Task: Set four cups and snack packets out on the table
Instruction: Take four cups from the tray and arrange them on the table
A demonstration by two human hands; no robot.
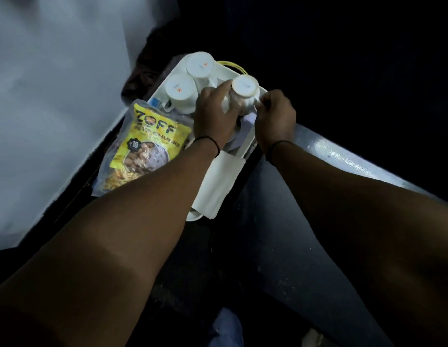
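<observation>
A white tray holds upside-down white cups. Two of them, one cup and another cup, stand at its far left. A third cup, also bottom up, is gripped between both hands: my left hand wraps its left side and my right hand pinches its right side, near the handle. A yellow snack packet leans against the tray's left edge, partly under my left forearm. A fourth cup is not visible.
Folded white paper napkins hang over the tray's near end. A pale wall rises on the left and a grey ledge runs along the right. The surroundings are very dark. Blue-clad legs show below.
</observation>
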